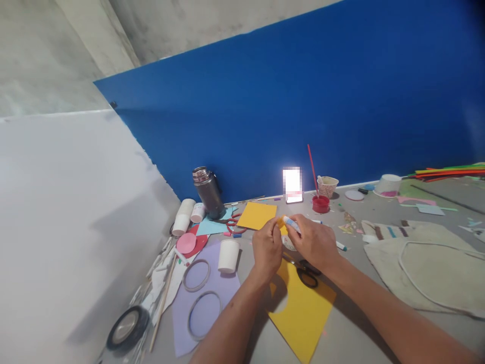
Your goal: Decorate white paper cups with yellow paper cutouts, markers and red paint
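Note:
My left hand (267,247) is closed, pinching a small yellow paper piece (281,221) between thumb and fingers. My right hand (313,241) is wrapped around a white tube with blue markings (291,223), its tip touching or very near the yellow piece. Below both hands lie dark-handled scissors (307,275) on a yellow paper sheet (306,316) with a rounded cut-out. A white speckled round thing (289,243) is partly hidden between the hands. Left of my left hand stands a white paper cup (229,256), and behind it lies another yellow sheet (257,215).
Left are a purple sheet (180,323) with two rings, black tape (128,328), red-handled pliers (232,222) and a dark flask (210,194). Behind are a lit phone (292,185), red pot (321,204) and speckled cup (328,187). A cloth bag (428,268) lies right.

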`<state>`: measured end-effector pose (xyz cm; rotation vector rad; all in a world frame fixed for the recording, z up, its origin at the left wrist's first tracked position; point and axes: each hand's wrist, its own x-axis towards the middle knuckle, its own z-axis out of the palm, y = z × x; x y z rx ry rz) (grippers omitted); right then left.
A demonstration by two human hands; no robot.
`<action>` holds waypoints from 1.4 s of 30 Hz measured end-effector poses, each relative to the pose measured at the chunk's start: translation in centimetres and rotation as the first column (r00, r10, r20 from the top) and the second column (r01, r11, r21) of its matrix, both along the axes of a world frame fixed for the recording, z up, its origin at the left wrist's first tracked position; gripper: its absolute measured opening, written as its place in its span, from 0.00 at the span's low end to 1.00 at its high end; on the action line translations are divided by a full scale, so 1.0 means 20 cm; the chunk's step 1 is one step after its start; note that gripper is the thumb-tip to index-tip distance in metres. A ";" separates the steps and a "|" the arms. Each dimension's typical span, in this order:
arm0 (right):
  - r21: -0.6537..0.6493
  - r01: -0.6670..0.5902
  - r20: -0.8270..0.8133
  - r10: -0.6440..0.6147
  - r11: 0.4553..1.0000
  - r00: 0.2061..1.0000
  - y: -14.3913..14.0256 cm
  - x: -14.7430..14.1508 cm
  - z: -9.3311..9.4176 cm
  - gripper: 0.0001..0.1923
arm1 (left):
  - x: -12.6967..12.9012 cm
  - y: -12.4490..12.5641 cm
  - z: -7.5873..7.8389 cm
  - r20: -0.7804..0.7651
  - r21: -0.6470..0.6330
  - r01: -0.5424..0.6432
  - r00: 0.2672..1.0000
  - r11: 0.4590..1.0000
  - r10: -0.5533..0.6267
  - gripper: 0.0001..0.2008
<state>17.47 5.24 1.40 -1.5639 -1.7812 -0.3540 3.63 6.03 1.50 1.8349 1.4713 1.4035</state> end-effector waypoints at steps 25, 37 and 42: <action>0.011 -0.066 0.054 0.066 0.998 0.996 -0.01 -0.01 -0.01 0.14 | 0.03 -0.04 0.03 0.016 -0.070 0.064 0.998 0.996 -0.063 0.21; 0.165 -0.233 0.209 0.197 0.958 0.958 -0.02 0.01 -0.03 0.15 | -0.03 0.01 0.13 0.431 -0.260 0.084 0.901 0.962 0.038 0.14; 0.108 -0.158 0.157 0.140 0.982 0.978 -0.03 -0.01 -0.02 0.12 | 0.01 -0.01 0.09 0.314 -0.136 0.023 0.949 0.990 0.021 0.14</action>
